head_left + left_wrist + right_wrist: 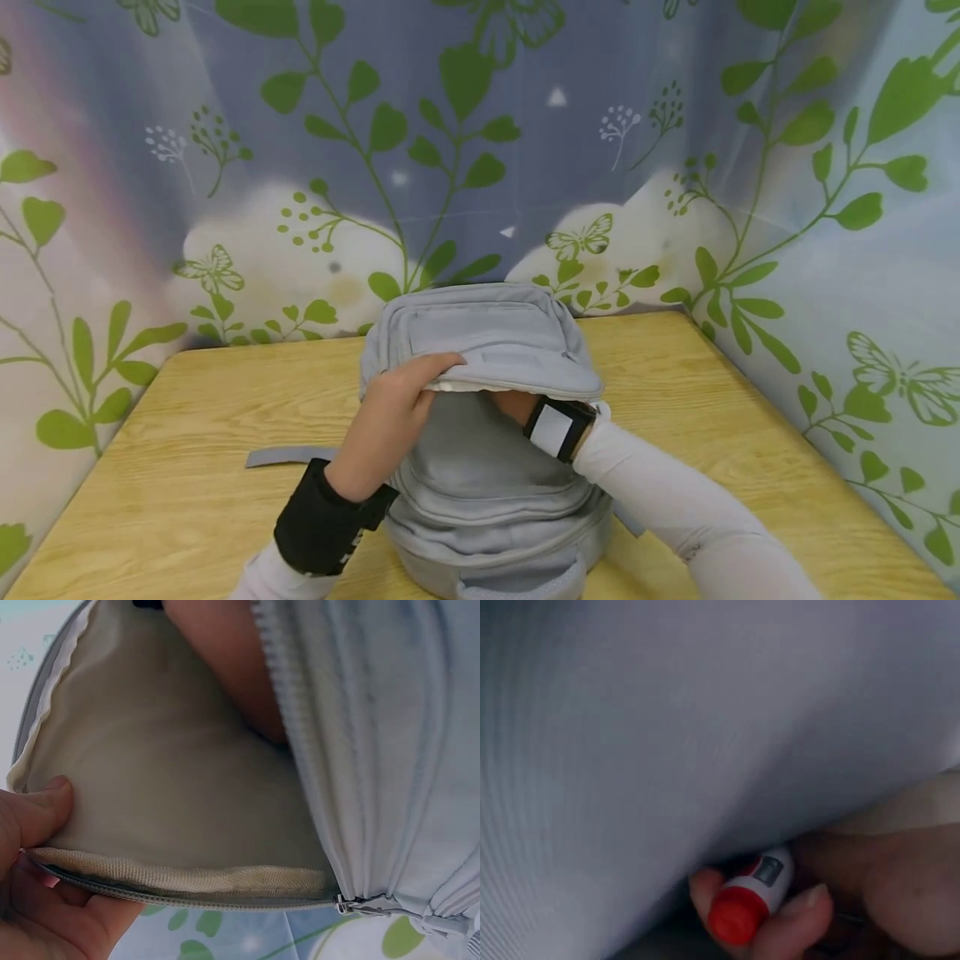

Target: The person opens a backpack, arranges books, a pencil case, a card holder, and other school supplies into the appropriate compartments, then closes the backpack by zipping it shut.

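A grey backpack [487, 329] lies on the table with one compartment unzipped. My left hand [386, 425] pinches the edge of its lifted flap, thumb on the beige lining [165, 772] and fingers beneath the zipper edge in the left wrist view. Reaching under the flap, my right hand [512, 405] is mostly hidden inside the compartment in the head view. The right wrist view shows that hand gripping a small white tube with a red cap [751, 896] between thumb and fingers, close against the grey fabric [630, 750]. The tube's far end is hidden.
The wood-grain table [225, 400] extends on both sides of the bag. A grey strap [288, 456] sticks out to the left. Behind stands a curtain [570, 150] with leaves and butterflies. A zipper pull [349, 904] hangs at the opening's corner.
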Demonstrator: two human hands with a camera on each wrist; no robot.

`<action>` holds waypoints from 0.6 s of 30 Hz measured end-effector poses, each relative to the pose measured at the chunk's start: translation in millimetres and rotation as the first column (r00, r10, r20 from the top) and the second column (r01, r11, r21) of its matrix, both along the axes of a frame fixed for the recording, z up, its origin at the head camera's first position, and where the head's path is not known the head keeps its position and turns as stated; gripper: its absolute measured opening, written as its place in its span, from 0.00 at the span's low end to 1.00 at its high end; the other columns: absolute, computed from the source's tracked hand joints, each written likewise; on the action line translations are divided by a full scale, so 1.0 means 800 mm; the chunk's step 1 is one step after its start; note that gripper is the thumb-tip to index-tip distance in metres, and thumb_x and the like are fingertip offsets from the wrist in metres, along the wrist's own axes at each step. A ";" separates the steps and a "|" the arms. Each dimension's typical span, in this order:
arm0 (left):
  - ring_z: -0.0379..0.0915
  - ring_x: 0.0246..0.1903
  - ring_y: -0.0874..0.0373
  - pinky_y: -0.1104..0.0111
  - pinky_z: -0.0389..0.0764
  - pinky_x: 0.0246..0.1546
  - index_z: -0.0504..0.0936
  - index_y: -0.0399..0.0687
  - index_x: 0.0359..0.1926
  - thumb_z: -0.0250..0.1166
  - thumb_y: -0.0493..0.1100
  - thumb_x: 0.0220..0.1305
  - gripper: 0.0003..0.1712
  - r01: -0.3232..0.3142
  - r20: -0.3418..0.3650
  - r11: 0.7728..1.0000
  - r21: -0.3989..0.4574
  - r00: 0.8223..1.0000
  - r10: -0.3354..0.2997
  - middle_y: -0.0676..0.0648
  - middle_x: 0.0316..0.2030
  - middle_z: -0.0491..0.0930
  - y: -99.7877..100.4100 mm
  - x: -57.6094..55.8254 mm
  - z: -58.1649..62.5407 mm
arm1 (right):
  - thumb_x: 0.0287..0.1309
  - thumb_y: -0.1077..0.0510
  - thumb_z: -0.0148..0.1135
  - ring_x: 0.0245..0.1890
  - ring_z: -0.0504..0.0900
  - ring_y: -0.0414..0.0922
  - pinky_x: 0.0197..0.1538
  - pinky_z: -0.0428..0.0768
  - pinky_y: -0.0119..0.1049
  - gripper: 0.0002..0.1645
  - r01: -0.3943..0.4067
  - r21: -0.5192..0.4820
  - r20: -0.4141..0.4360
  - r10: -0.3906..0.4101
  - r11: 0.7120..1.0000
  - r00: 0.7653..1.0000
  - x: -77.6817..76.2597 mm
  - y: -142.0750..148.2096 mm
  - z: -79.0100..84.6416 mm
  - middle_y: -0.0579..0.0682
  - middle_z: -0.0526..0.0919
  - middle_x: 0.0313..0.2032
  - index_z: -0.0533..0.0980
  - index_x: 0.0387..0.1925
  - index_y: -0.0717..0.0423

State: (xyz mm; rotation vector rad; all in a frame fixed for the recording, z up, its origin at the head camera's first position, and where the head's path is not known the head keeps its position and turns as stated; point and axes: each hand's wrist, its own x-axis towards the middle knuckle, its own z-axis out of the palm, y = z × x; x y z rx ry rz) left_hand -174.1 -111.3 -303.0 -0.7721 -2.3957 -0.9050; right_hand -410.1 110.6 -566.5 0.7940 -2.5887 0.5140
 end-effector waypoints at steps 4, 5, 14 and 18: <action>0.75 0.55 0.55 0.66 0.76 0.54 0.78 0.48 0.54 0.56 0.30 0.64 0.19 0.015 0.007 1.000 0.026 1.000 -0.015 0.47 0.53 0.79 0.000 0.000 0.000 | 0.67 0.40 0.46 0.31 0.72 0.39 0.31 0.73 0.30 0.20 -0.087 -0.415 0.288 0.221 0.906 0.932 -0.041 0.017 -0.065 0.47 0.69 0.34 0.69 0.36 0.53; 0.75 0.55 0.54 0.66 0.76 0.54 0.78 0.48 0.54 0.55 0.30 0.65 0.19 0.019 0.013 0.999 0.034 1.000 -0.019 0.47 0.53 0.79 -0.001 -0.001 -0.001 | 0.67 0.41 0.45 0.30 0.71 0.38 0.30 0.72 0.28 0.20 -0.111 -0.406 0.273 0.236 0.907 0.933 -0.033 0.018 -0.055 0.47 0.68 0.32 0.68 0.33 0.53; 0.77 0.52 0.55 0.65 0.78 0.51 0.80 0.51 0.51 0.57 0.33 0.65 0.16 0.008 0.070 0.999 0.031 0.998 -0.010 0.49 0.50 0.81 -0.009 -0.002 -0.020 | 0.68 0.51 0.47 0.43 0.73 0.40 0.52 0.70 0.30 0.12 0.076 0.478 -0.283 0.071 0.875 0.957 0.185 0.000 0.218 0.49 0.73 0.38 0.71 0.45 0.54; 0.76 0.52 0.56 0.65 0.78 0.50 0.80 0.51 0.52 0.58 0.33 0.63 0.17 0.016 0.130 1.000 -0.025 0.991 -0.013 0.49 0.51 0.80 -0.016 0.002 -0.035 | 0.63 0.52 0.57 0.50 0.75 0.43 0.54 0.74 0.35 0.24 -0.171 0.562 -0.129 0.290 0.809 0.948 0.270 -0.003 0.298 0.51 0.75 0.51 0.68 0.58 0.54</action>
